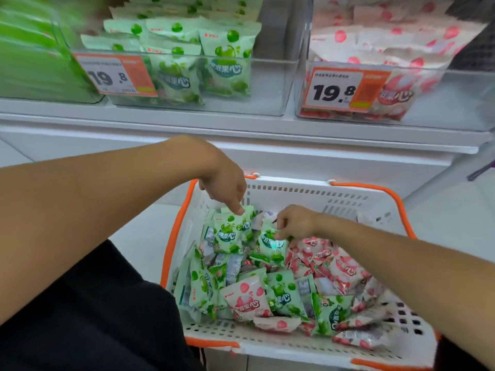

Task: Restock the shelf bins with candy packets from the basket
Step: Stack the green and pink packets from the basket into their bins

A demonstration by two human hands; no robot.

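A white basket (308,346) with orange handles sits low in front of me, filled with several green and pink candy packets. My left hand (227,188) reaches down into its far left corner and pinches the top of a green packet (227,234). My right hand (294,223) grips another green packet (270,247) near the basket's middle. Above, a clear shelf bin (267,87) holds green packets, and a second clear bin (455,103) to the right holds pink packets.
Orange price tags (345,89) reading 19.8 hang on the bin fronts. A third bin with darker green packets (32,54) stands at the far left. The white shelf edge (241,129) juts out above the basket. My dark-clothed leg (93,317) is at lower left.
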